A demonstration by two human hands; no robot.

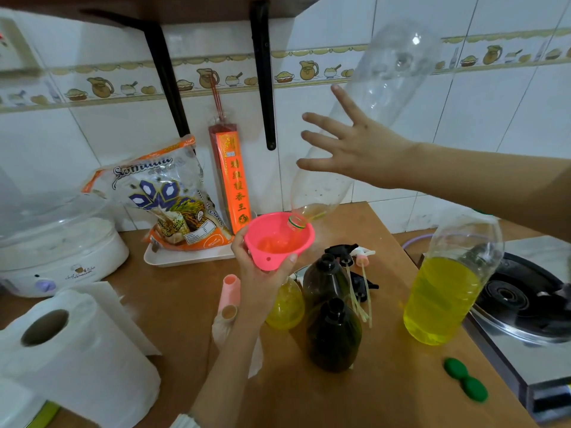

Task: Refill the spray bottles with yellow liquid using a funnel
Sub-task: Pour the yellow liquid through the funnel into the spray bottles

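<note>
My left hand point(262, 282) grips the pink funnel point(278, 239) from below and holds it over a small clear spray bottle point(285, 307) that is full of yellow liquid. A large clear plastic bottle point(380, 97) is tipped upside down with its neck inside the funnel; only a little yellow liquid shows near its neck. My right hand point(355, 146) lies flat against the side of that bottle with its fingers spread straight. Two dark uncapped spray bottles point(335, 335) stand just right of the funnel. Loose spray heads point(352, 254) with tubes lie behind them.
A second large bottle point(448, 291), about half full of yellow liquid, stands at the right by the gas stove point(519, 301). Two green caps point(465, 379) lie in front. A paper towel roll point(71, 359), a white appliance point(55, 248), a tray with a rice bag point(173, 196) and an incense box point(231, 180) stand left.
</note>
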